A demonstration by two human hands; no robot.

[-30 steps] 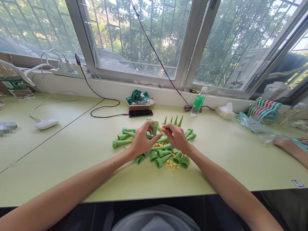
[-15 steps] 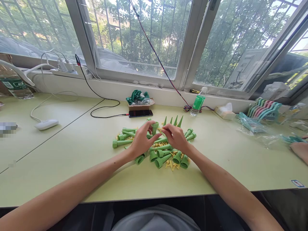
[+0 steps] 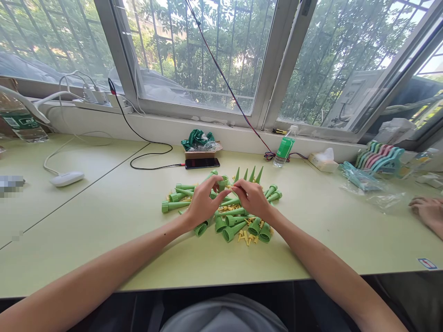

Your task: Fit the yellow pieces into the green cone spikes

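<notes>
Above a pile on the desk, my left hand is closed on a green plastic watering spike, its wide threaded end upward. My right hand pinches a small yellow plastic valve against or close beside that spike; whether they touch is too small to tell. Around both hands lie several loose green spikes with cup-like ends, along with scattered yellow valves. Just behind my right hand, several green spikes stand with their points up.
Behind the pile are a phone on a black cable and a small cardboard box with green wrapping. A water bottle, a tissue box and colourful hangers stand toward the right. Another person's hand rests at the right edge.
My right hand has shifted slightly left, bringing the yellow valve nearer the green spike. At the right edge, the other person's hand has come further into view and let go of the bluish item.
</notes>
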